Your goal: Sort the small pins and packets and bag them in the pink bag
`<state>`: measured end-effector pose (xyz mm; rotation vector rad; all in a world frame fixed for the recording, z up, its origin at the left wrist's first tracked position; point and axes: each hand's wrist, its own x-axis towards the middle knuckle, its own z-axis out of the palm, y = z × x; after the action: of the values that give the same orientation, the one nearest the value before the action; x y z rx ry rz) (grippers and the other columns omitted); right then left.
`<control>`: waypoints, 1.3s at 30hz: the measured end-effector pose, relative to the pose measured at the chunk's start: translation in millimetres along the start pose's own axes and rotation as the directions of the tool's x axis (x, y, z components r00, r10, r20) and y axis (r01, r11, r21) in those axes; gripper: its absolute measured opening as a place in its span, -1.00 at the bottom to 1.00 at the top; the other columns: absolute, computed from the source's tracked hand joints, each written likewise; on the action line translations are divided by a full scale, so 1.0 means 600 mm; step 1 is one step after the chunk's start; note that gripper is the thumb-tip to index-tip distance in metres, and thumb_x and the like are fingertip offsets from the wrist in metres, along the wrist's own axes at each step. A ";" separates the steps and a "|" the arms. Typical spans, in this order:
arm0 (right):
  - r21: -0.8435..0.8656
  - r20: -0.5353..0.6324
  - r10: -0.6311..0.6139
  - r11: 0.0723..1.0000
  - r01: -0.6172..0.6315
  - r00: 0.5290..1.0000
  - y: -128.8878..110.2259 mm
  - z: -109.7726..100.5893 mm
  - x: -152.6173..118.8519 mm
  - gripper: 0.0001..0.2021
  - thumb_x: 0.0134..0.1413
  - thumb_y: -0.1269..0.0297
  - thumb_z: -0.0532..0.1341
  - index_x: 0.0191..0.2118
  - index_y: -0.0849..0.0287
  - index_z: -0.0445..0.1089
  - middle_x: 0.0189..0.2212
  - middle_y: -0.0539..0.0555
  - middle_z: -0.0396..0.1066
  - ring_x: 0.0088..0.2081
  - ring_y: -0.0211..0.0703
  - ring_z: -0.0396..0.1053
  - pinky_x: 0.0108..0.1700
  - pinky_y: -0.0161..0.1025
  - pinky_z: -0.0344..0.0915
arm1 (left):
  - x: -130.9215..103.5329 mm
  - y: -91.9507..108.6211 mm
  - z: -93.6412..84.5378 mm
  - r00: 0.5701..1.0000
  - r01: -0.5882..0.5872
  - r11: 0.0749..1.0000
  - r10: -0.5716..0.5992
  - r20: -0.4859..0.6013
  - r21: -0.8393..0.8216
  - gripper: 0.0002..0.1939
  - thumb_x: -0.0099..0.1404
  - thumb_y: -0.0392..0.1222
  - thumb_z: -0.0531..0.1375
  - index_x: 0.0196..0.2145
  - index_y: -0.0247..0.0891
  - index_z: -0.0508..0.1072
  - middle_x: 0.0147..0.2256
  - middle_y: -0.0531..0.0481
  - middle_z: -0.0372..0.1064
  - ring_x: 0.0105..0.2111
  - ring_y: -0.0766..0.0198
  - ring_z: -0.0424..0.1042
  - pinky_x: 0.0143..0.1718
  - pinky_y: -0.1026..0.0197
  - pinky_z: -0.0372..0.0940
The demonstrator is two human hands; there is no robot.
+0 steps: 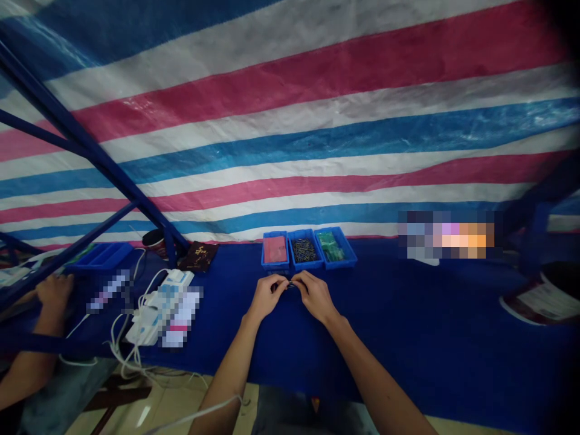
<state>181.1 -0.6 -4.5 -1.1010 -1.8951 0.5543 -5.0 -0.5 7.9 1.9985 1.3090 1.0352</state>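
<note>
My left hand [269, 295] and my right hand [313, 295] meet above the blue tabletop, fingertips pinched together. Between them is a small, dark, thin metallic piece [291, 284], too small to name its kind; both hands grip it. Just beyond my fingers stand three small blue bins side by side. The left bin [275, 266] holds pink flat pieces [274, 249]. In the middle bin [309, 266] lie many thin dark metal pieces [304, 249]. Green pieces in what looks like clear plastic [330, 246] fill the right bin [342, 264].
On the left are a white power strip [158, 308], tangled white cables [118, 347], a dark packet [198, 256] and a blue metal frame [109, 166]. A co-worker's hand [54, 290] rests near a blue tray [102, 256]. At right stands a round tub [544, 299]. Striped sheeting [290, 139] hangs behind.
</note>
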 end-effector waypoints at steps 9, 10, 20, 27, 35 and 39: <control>-0.036 0.016 0.010 0.999 -0.009 1.000 -0.005 -0.003 -0.001 -0.78 0.37 0.25 0.04 -0.27 0.08 0.41 -0.33 0.05 0.47 -0.33 -0.14 0.44 -0.25 -0.26 0.26 | -0.001 -0.003 0.000 1.000 -0.008 1.000 0.008 -0.002 -0.018 -0.73 0.40 -0.10 0.14 -0.35 -0.29 0.54 -0.44 -0.01 0.50 -0.48 0.31 0.37 -0.40 0.29 0.20; -0.036 0.020 0.009 0.999 -0.008 1.000 -0.006 -0.003 -0.001 -0.78 0.36 0.23 0.06 -0.26 0.08 0.41 -0.34 0.04 0.47 -0.35 -0.15 0.43 -0.26 -0.27 0.26 | -0.001 -0.003 0.000 1.000 -0.009 1.000 0.008 -0.005 -0.020 -0.72 0.40 -0.09 0.14 -0.36 -0.29 0.54 -0.43 -0.01 0.50 -0.48 0.32 0.37 -0.40 0.29 0.20; 0.000 0.020 -0.001 1.000 0.001 1.000 -0.006 -0.002 -0.002 -0.84 0.31 0.29 0.10 -0.22 0.08 0.43 -0.33 0.04 0.46 -0.32 -0.14 0.42 -0.24 -0.26 0.27 | -0.002 -0.003 0.000 1.000 0.000 1.000 0.000 0.004 -0.007 -0.69 0.40 -0.05 0.12 -0.34 -0.29 0.54 -0.42 -0.03 0.51 -0.47 0.30 0.39 -0.38 0.27 0.23; 0.021 0.007 0.044 0.999 -0.044 0.999 0.000 -0.003 -0.001 -0.80 0.33 0.26 0.08 -0.28 0.10 0.43 -0.34 0.06 0.48 -0.30 -0.13 0.43 -0.22 -0.26 0.26 | -0.001 0.001 0.000 1.000 0.016 1.000 -0.015 0.013 -0.022 -0.71 0.36 -0.01 0.18 -0.28 -0.30 0.56 -0.41 -0.04 0.52 -0.46 0.29 0.40 -0.43 0.28 0.21; -0.044 0.046 0.049 0.998 -0.046 0.998 0.001 0.001 -0.004 -0.70 0.38 0.21 0.04 -0.38 0.11 0.39 -0.44 0.02 0.43 -0.40 -0.18 0.39 -0.30 -0.28 0.21 | -0.002 0.005 -0.001 0.999 -0.024 0.999 0.025 0.042 -0.026 -0.69 0.39 -0.05 0.14 -0.34 -0.31 0.54 -0.43 -0.04 0.49 -0.49 0.31 0.34 -0.42 0.28 0.18; 0.008 0.044 0.021 1.000 -0.021 0.999 -0.006 -0.003 -0.003 -0.82 0.34 0.21 0.10 -0.19 0.09 0.43 -0.31 0.05 0.48 -0.33 -0.15 0.42 -0.26 -0.27 0.26 | -0.002 0.003 -0.002 1.000 -0.026 0.999 0.026 0.005 -0.025 -0.70 0.39 -0.05 0.14 -0.35 -0.31 0.53 -0.46 -0.03 0.47 -0.49 0.32 0.34 -0.43 0.29 0.18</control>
<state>181.5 -3.9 -1.8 -1.1124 -1.9192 0.6028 -5.4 -2.1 9.6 2.0037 1.2648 1.0517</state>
